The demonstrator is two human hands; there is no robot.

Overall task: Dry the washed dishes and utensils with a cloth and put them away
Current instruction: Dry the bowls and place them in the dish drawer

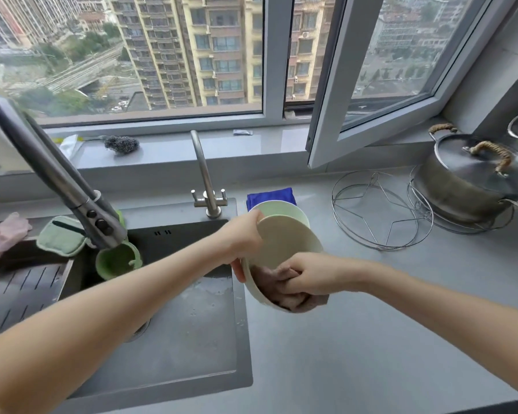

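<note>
Two hands meet just over the right edge of the sink (192, 339). The left hand (243, 245) holds a cream bowl (284, 243) tilted on its side, fingers curled over the upper rim and thumb on the lower rim nearer the sink. The right hand (310, 274) clutches a bunched pinkish-brown cloth (277, 297), fingers folded tight around it, and presses it against the lower part of the bowl; a corner of the cloth pokes out past the bowl's lower rim.

Right of the sink and just behind the held bowl, a pale green bowl (281, 209) sits on the grey counter (356, 339), partly hidden. A folded blue cloth (271, 197) lies behind it, beside the sink's back right corner. Further right of the sink stand two wire racks (377, 210), the farther one carrying a lidded steel pot (476, 177) with rope-wrapped handles.

Inside the sink, towards its left wall, a green cup (117, 259) stands under the head of a large pull-out faucet (57, 174). A slim tap (205, 174) rises at the sink's back rim. Left of the sink lie a green pad (60, 237) and a pink glove (3, 237). On the sill behind the sink rests a steel scourer (121, 144).
</note>
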